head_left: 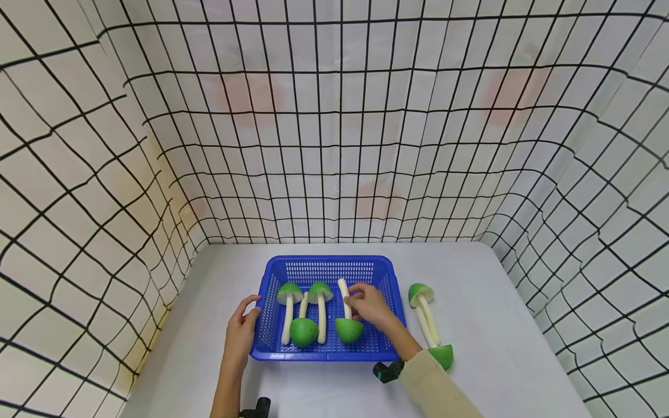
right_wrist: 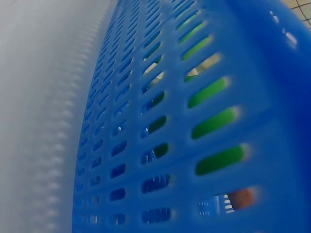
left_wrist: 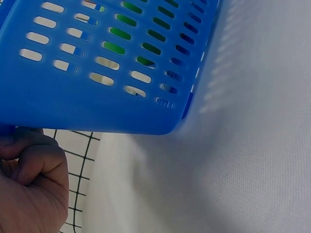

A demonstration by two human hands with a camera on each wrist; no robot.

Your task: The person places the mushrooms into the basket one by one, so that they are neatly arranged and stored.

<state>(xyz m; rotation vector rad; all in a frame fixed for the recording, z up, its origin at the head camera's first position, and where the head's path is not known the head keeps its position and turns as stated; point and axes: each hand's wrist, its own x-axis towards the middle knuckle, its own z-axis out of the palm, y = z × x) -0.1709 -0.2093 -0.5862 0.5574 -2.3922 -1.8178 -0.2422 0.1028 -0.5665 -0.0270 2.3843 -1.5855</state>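
Observation:
A blue perforated basket [head_left: 326, 355] holds several toy mushrooms with green caps and long pale stems. My left hand [head_left: 241, 332] grips the basket's left rim; in the left wrist view its fingers [left_wrist: 41, 162] are curled at the rim. Inside the basket, on the right, my right hand [head_left: 372, 305] pinches the stem of a mushroom [head_left: 349, 331] whose cap points toward me. To its left lie a mushroom [head_left: 320, 292] with its cap away from me, one [head_left: 303, 332] with its cap nearer, and another [head_left: 289, 293] at the far left. The basket wall hides my right hand in the right wrist view.
Right of the basket, two more mushrooms lie on the white table [head_left: 502, 325], one with its cap [head_left: 420, 293] away from me, the other cap [head_left: 442, 356] nearer. Black wire mesh [head_left: 340, 145] encloses the table at the back and both sides.

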